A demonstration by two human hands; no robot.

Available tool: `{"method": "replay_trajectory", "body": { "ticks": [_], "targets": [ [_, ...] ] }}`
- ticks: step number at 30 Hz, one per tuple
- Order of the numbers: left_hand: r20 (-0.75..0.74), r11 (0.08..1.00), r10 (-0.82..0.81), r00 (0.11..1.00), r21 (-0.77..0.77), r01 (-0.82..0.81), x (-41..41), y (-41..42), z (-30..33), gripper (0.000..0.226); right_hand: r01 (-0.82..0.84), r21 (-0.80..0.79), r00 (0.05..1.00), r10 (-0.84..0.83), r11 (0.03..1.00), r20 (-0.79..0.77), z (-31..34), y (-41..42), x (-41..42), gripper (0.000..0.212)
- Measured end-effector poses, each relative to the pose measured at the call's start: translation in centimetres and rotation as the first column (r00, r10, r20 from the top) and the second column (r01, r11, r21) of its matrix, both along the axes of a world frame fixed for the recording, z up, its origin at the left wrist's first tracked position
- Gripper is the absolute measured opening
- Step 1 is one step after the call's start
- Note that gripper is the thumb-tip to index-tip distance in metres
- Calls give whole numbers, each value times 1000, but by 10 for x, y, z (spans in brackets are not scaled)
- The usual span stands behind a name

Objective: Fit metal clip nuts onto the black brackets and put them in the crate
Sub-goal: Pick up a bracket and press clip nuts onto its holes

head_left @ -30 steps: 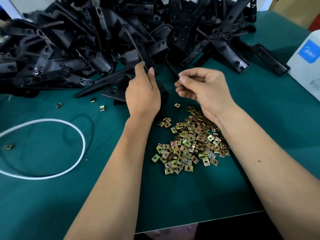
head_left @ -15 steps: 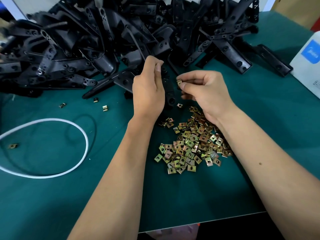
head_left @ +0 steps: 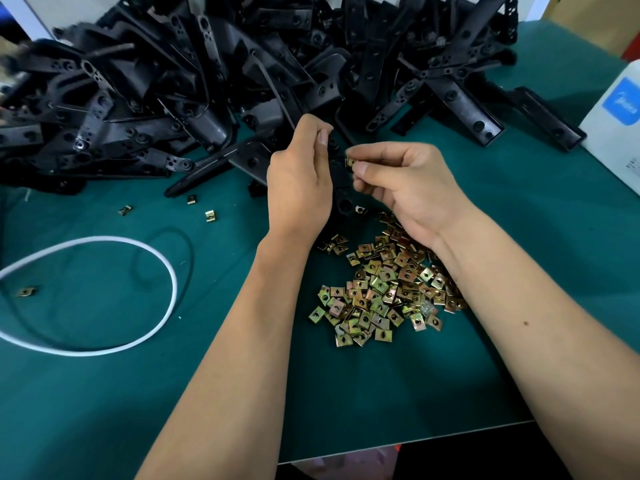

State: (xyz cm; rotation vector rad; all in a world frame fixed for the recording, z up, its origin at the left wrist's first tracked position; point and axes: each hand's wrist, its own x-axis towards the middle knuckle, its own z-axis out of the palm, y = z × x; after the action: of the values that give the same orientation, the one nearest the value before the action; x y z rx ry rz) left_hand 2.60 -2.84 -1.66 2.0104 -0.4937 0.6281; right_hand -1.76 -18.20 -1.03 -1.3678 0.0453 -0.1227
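My left hand (head_left: 299,183) grips a black bracket (head_left: 341,183) upright over the green table, just in front of a big heap of black brackets (head_left: 214,84). My right hand (head_left: 408,188) pinches one brass-coloured clip nut (head_left: 350,162) between thumb and forefinger, right beside the bracket's upper part. A pile of loose clip nuts (head_left: 384,289) lies on the mat below my right wrist. The hand hides most of the held bracket. No crate is in view.
A white cord loop (head_left: 104,348) lies at the left. Stray clip nuts (head_left: 210,215) sit near the heap and one (head_left: 26,291) inside the loop. A white box (head_left: 620,133) stands at the right edge. The table's front edge (head_left: 415,441) runs below.
My left hand pulled the bracket out of the heap toward me and stood it up. My right hand brought the clip nut in against the bracket.
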Motion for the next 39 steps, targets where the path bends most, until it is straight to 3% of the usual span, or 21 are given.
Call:
{"method": "replay_trajectory", "body": {
  "ticks": [8,17,29,34,39],
  "targets": [
    [5,1000,-8,1000,2,8,1,-1,-1,22,143,-207,988,-127,968,91,-2,7,1,11],
    [16,999,-31,999,23,30,0,-2,0,21,61,-141,998,-60,988,5,0,6,0,17],
    [54,994,-39,998,105,33,-3,-8,-1,23,35,-245,996,-52,969,-66,3,7,-2,20],
    [62,993,-31,998,112,24,-5,-10,1,20,20,-203,996,-38,979,-85,4,6,-4,32],
    [91,994,-34,995,104,25,-9,-16,3,20,80,-164,989,-99,983,-107,3,6,-2,23]
  ]
}}
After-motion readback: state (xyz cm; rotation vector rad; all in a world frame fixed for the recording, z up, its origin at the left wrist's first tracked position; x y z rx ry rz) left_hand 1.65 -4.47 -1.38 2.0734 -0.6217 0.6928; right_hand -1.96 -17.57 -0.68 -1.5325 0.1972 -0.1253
